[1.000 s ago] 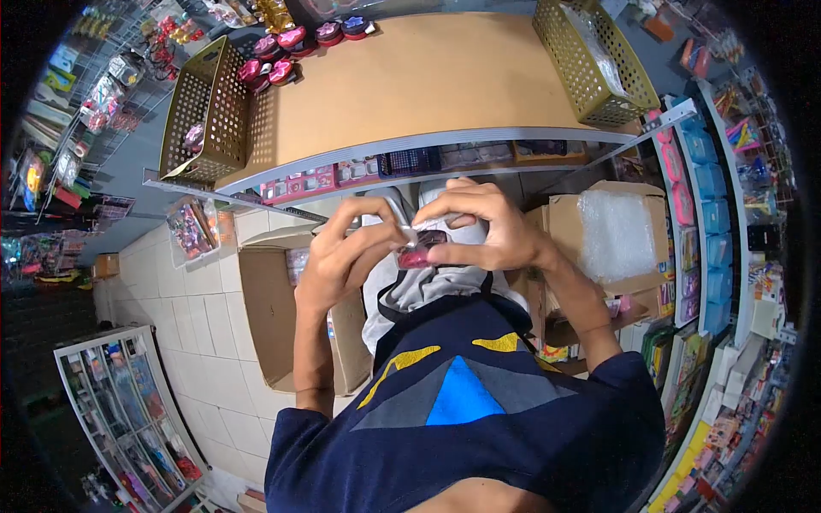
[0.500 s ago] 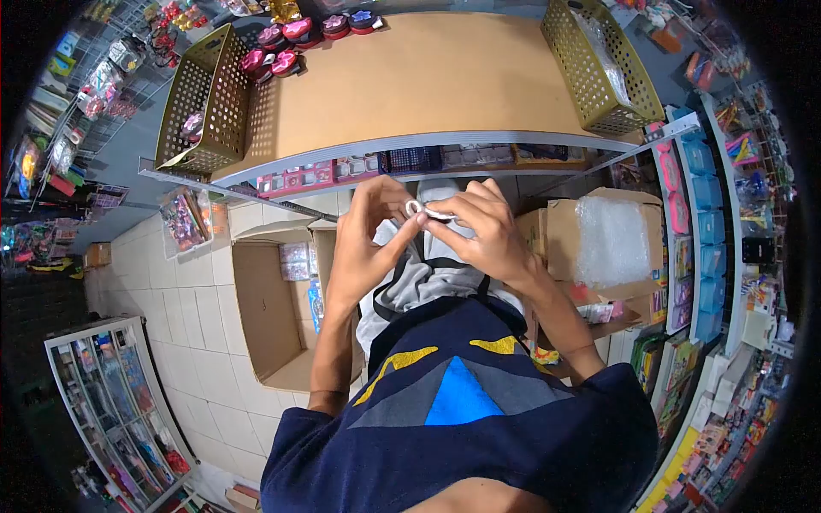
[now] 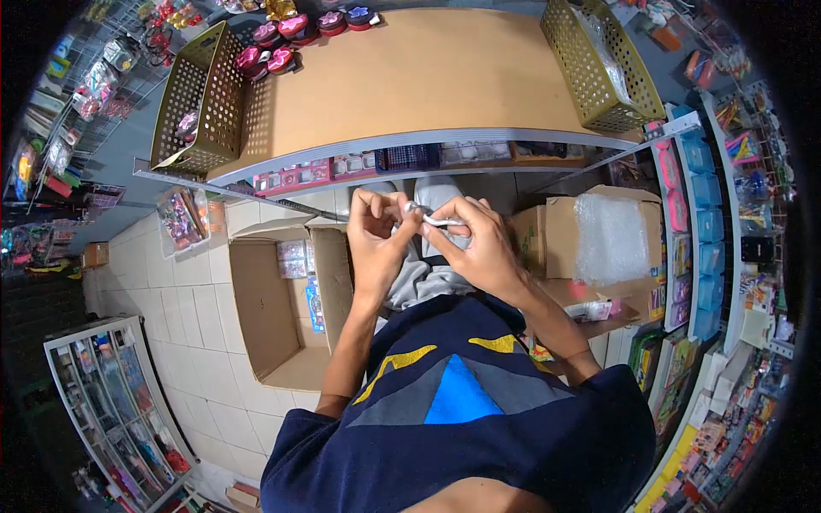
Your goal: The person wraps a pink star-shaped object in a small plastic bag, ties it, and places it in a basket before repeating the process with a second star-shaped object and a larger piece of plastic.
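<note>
Above my lap, both hands meet on a small white, cord-like item [image 3: 440, 222] with a rounded end; its exact kind is too small to make out. My left hand [image 3: 378, 248] pinches the rounded end between thumb and forefinger. From the other side, my right hand [image 3: 481, 254] grips the straighter part with thumb and fingers, the rest of which is partly hidden. In front of the hands runs the edge of a tan shelf board [image 3: 410, 85].
Olive perforated baskets [image 3: 221, 111] [image 3: 609, 111] stand at both ends of the board, beside several pink and red flower-topped items [image 3: 295, 30]. An open cardboard box [image 3: 261, 299] is on the tiled floor at left; another box [image 3: 560, 239] with bubble wrap [image 3: 611, 239] is at right.
The white loop that stood up between my fingertips now lies lower and more covered by the left fingers. My right hand has shifted slightly, with a straighter white length showing along it.
</note>
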`<action>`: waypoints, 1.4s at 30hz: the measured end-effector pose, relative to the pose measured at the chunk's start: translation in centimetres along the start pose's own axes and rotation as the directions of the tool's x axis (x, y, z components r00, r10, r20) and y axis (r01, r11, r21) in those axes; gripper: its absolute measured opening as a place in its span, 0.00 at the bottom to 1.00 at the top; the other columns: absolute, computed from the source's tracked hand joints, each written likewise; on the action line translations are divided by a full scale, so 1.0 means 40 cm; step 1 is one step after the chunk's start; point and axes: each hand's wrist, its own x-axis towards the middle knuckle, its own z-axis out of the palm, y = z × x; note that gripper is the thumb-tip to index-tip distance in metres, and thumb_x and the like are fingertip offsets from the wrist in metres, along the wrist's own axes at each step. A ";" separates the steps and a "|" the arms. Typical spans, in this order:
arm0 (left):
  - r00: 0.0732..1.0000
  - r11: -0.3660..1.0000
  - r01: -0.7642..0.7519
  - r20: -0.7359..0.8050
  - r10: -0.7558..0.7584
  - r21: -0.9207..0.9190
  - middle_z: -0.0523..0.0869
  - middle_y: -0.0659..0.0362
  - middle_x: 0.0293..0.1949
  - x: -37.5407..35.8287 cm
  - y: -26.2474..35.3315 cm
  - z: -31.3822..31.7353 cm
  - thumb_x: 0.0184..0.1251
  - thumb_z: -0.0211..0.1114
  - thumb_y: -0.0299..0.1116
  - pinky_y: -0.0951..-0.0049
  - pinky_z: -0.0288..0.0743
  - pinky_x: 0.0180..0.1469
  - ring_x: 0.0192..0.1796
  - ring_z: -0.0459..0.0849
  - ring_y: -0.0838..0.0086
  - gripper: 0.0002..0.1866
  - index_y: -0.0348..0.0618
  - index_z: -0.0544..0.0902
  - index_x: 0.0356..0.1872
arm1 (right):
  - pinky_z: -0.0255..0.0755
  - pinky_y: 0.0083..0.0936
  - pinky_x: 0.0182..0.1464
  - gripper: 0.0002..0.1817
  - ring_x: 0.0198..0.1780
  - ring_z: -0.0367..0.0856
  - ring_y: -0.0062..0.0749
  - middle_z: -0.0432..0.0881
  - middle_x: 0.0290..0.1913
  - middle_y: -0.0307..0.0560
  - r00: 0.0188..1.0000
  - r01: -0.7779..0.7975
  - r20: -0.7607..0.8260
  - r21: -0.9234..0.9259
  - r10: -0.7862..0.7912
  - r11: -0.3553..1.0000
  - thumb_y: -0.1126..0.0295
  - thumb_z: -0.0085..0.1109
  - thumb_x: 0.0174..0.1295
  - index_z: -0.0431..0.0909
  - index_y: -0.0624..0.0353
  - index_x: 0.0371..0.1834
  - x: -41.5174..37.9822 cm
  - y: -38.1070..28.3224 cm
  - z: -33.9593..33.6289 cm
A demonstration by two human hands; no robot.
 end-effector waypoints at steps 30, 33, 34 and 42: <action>0.966 0.908 -0.130 0.258 0.026 0.398 0.86 0.58 0.41 -0.007 0.023 -0.066 0.62 0.69 0.20 0.76 0.75 0.41 0.38 0.80 0.80 0.11 0.34 0.82 0.46 | 0.76 0.24 0.47 0.11 0.42 0.85 0.30 0.87 0.40 0.49 0.989 -0.148 0.051 0.361 0.139 0.921 0.74 0.69 0.60 0.84 0.65 0.44 -0.037 0.055 0.027; 0.958 0.970 -0.032 0.284 -0.039 0.243 0.84 0.59 0.44 -0.011 0.016 -0.072 0.67 0.66 0.20 0.76 0.76 0.48 0.44 0.81 0.79 0.10 0.33 0.80 0.48 | 0.76 0.24 0.45 0.13 0.40 0.85 0.29 0.87 0.40 0.47 0.986 -0.158 0.012 0.375 0.165 0.914 0.74 0.71 0.58 0.85 0.64 0.45 -0.043 0.045 0.028; 0.953 0.978 -0.022 0.301 -0.043 0.208 0.83 0.58 0.45 -0.012 0.015 -0.073 0.68 0.65 0.20 0.75 0.75 0.51 0.46 0.81 0.78 0.10 0.32 0.80 0.49 | 0.76 0.25 0.45 0.13 0.39 0.85 0.29 0.87 0.40 0.47 0.975 -0.194 -0.010 0.442 0.220 0.876 0.74 0.71 0.58 0.85 0.64 0.45 -0.047 0.045 0.039; 0.914 0.981 0.042 0.389 -0.114 0.188 0.83 0.56 0.46 -0.004 0.020 -0.084 0.69 0.63 0.19 0.73 0.77 0.54 0.49 0.83 0.75 0.10 0.32 0.79 0.50 | 0.77 0.28 0.44 0.13 0.40 0.85 0.36 0.85 0.37 0.48 0.998 0.038 -0.061 0.089 -0.033 0.995 0.73 0.72 0.56 0.83 0.62 0.44 -0.037 0.036 0.018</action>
